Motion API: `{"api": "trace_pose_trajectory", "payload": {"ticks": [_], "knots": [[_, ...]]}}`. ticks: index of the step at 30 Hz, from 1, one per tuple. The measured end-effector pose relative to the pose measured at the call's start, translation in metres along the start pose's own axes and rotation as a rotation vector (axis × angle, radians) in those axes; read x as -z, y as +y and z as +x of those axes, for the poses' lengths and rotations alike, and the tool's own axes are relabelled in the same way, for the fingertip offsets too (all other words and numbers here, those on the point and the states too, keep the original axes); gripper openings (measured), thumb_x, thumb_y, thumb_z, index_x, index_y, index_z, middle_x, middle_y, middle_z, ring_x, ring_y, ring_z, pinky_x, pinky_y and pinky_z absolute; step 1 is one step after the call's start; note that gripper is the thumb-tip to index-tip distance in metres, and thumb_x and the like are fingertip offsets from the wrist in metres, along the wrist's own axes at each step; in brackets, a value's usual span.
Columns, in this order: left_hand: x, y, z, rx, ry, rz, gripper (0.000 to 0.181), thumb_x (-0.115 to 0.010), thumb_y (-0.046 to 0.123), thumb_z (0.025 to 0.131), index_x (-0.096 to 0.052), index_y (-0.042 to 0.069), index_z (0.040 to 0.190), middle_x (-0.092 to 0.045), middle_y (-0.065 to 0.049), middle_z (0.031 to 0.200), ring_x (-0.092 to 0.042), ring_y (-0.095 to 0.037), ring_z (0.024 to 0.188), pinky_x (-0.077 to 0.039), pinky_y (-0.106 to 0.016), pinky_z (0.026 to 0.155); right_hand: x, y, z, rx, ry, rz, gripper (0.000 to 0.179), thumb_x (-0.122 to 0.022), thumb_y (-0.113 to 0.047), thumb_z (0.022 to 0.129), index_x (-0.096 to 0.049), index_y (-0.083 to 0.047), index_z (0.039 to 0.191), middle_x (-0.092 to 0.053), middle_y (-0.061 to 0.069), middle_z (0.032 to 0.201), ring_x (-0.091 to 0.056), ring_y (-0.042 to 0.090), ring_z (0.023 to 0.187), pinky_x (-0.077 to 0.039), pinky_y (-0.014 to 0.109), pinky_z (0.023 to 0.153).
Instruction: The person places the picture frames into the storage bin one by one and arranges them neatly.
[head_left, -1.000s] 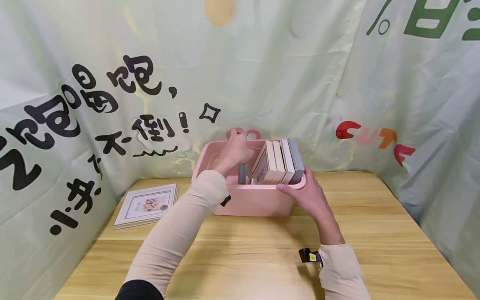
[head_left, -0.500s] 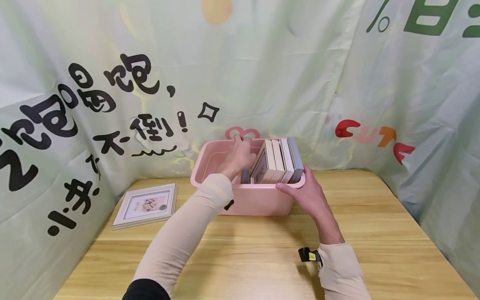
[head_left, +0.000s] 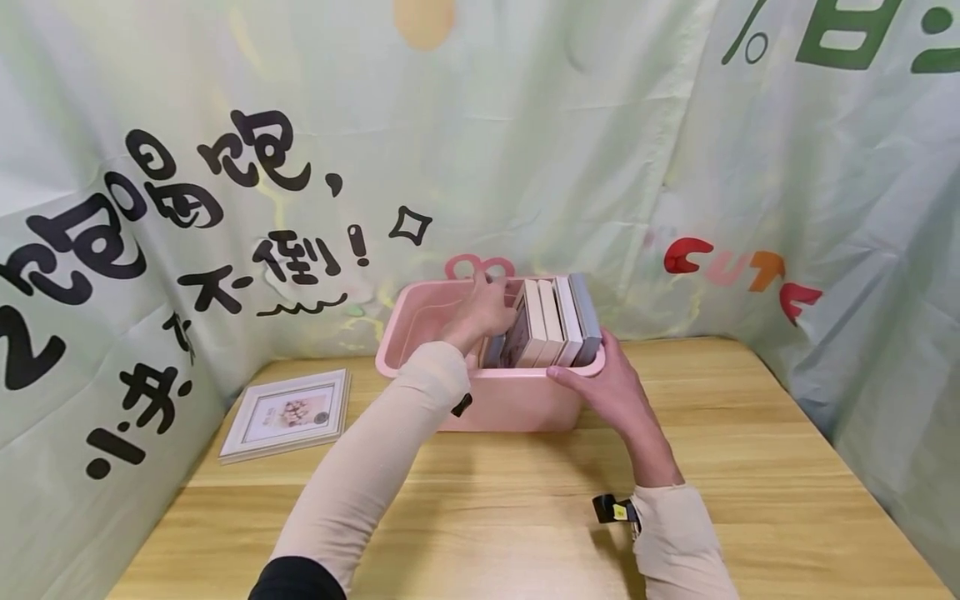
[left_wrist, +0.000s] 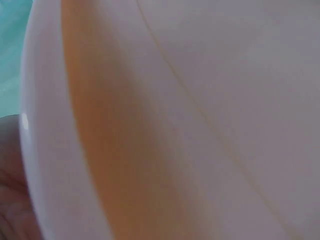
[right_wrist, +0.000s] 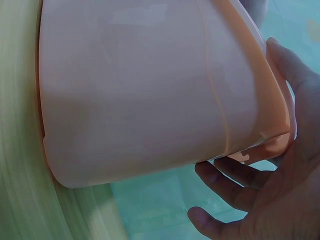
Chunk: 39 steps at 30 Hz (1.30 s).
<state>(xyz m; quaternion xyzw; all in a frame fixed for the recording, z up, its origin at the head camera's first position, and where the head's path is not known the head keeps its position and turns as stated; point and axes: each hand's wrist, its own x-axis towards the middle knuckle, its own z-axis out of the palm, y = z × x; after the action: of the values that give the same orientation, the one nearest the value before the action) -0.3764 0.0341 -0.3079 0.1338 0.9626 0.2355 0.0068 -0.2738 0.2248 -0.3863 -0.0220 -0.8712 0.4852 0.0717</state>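
Note:
A pink plastic storage bin stands on the table, with several picture frames upright in its right part. My left hand reaches down into the bin and holds a blue-grey picture frame, which leans beside the others; the hand hides its upper part and my fingertips are partly hidden. In the left wrist view the bin's wall fills most of the picture. My right hand grips the bin's right front corner. Its thumb lies along the rim in the right wrist view, other fingers at the side.
On the left of the table lie stacked white picture frames, the top one with a floral print. A pink heart-shaped handle rises behind the bin. A printed cloth hangs close behind the wooden table.
My left hand has shifted slightly right inside the bin, and the blue-grey picture frame has moved against the row. My right hand stays on the rim. The view has turned slightly.

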Motion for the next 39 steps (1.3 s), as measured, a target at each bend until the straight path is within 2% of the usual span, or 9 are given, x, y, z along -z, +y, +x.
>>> {"api": "trace_pose_trajectory", "payload": {"ticks": [4,12,18,22,26,30,34,37,39], "knots": [[0.003,0.002,-0.002,0.007,-0.028,-0.014,0.06,-0.053,0.024,0.092,-0.037,0.019,0.149,-0.01,-0.019,0.159,-0.056,-0.03,0.108,-0.049,-0.038,0.081,-0.001,-0.001,0.0,0.006,0.007,0.007,0.11,-0.075,-0.063,0.071,-0.017,-0.02,0.154,-0.043,0.013,0.147,-0.044,0.031,0.131,-0.038,0.052,0.105],[0.001,0.004,-0.005,-0.001,-0.04,-0.032,0.059,-0.054,0.03,0.093,-0.038,0.021,0.149,-0.022,-0.018,0.154,-0.052,-0.029,0.108,-0.048,-0.041,0.085,-0.002,-0.002,0.0,0.003,-0.004,0.011,0.11,-0.074,-0.062,0.072,-0.017,-0.019,0.154,-0.042,0.013,0.147,-0.044,0.031,0.131,-0.037,0.052,0.105],[0.0,0.007,-0.006,-0.025,-0.055,0.001,0.06,-0.053,0.034,0.093,-0.037,0.02,0.149,-0.023,-0.02,0.154,-0.052,-0.029,0.116,-0.047,-0.043,0.095,-0.004,-0.001,0.001,-0.003,-0.012,0.008,0.112,-0.074,-0.065,0.071,-0.015,-0.02,0.155,-0.041,0.013,0.148,-0.044,0.031,0.131,-0.038,0.052,0.105],[-0.001,0.007,-0.008,-0.04,-0.058,0.01,0.058,-0.055,0.035,0.092,-0.041,0.019,0.146,-0.024,-0.02,0.154,-0.054,-0.027,0.114,-0.047,-0.041,0.095,-0.005,-0.001,0.002,0.001,-0.014,0.003,0.112,-0.073,-0.066,0.07,-0.015,-0.021,0.155,-0.04,0.012,0.149,-0.043,0.031,0.132,-0.037,0.053,0.105],[-0.003,0.006,-0.01,-0.041,-0.061,-0.037,0.056,-0.054,0.035,0.093,-0.042,0.019,0.145,-0.025,-0.017,0.155,-0.052,-0.026,0.114,-0.045,-0.041,0.095,-0.006,-0.001,0.002,-0.003,-0.019,-0.001,0.111,-0.073,-0.066,0.071,-0.015,-0.022,0.155,-0.04,0.012,0.149,-0.043,0.031,0.132,-0.037,0.053,0.105],[-0.002,0.003,-0.011,-0.055,-0.086,-0.109,0.055,-0.05,0.034,0.095,-0.039,0.019,0.147,-0.027,-0.013,0.154,-0.046,-0.024,0.123,-0.042,-0.043,0.102,-0.005,-0.001,0.002,-0.007,-0.02,-0.002,0.111,-0.073,-0.064,0.072,-0.013,-0.022,0.155,-0.039,0.012,0.15,-0.042,0.032,0.133,-0.037,0.054,0.105],[0.002,0.002,-0.01,-0.085,-0.104,-0.15,0.055,-0.047,0.031,0.097,-0.036,0.015,0.148,-0.027,-0.015,0.152,-0.043,-0.026,0.127,-0.039,-0.045,0.106,-0.005,-0.001,0.001,-0.009,-0.017,-0.003,0.11,-0.073,-0.061,0.074,-0.012,-0.022,0.156,-0.038,0.012,0.151,-0.041,0.032,0.134,-0.037,0.054,0.105],[0.007,0.0,-0.01,-0.097,-0.09,-0.134,0.055,-0.046,0.028,0.097,-0.034,0.013,0.149,-0.025,-0.017,0.153,-0.039,-0.028,0.132,-0.037,-0.046,0.109,-0.004,0.001,0.001,-0.006,-0.011,-0.012,0.111,-0.073,-0.062,0.074,-0.011,-0.021,0.156,-0.038,0.013,0.151,-0.041,0.033,0.134,-0.036,0.055,0.105],[0.01,-0.002,-0.01,-0.1,-0.071,-0.093,0.055,-0.045,0.028,0.098,-0.033,0.013,0.149,-0.025,-0.016,0.154,-0.035,-0.027,0.136,-0.036,-0.046,0.111,-0.003,0.001,0.002,-0.003,-0.008,-0.015,0.111,-0.073,-0.063,0.074,-0.011,-0.021,0.156,-0.037,0.013,0.151,-0.041,0.033,0.134,-0.036,0.055,0.105]]}}
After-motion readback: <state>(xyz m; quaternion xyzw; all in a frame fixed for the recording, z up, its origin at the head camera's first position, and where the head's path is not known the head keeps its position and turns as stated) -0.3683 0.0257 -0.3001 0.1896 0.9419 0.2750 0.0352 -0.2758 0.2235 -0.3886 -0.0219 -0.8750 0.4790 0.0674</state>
